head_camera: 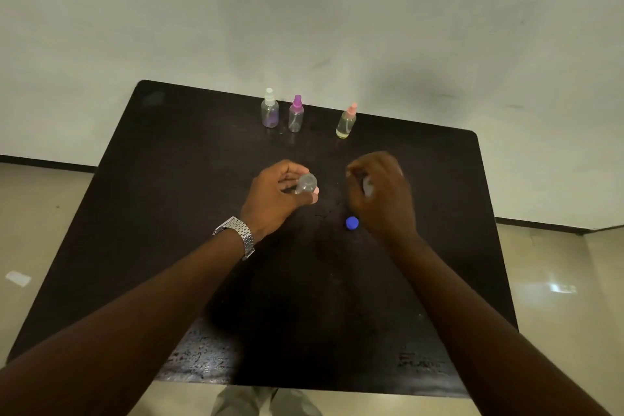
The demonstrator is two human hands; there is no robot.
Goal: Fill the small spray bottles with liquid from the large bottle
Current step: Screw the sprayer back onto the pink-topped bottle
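Three spray bottles stand at the tabletop's (pixel 169 213) far edge: white-topped bottle (pixel 269 109), purple-topped bottle (pixel 296 114), pink-topped bottle (pixel 346 122). My left hand (pixel 275 194) grips a fourth clear bottle (pixel 306 183) mid-tabletop; my right hand (pixel 381 194) curls nearby, holding what I cannot tell, a blue cap (pixel 352 223) just beside it

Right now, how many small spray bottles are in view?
4. Three stand along the far edge of the table: white-topped bottle, purple-topped bottle, pink-topped bottle. The fourth bottle is gripped in the left hand. The blurred right hand may hide another.
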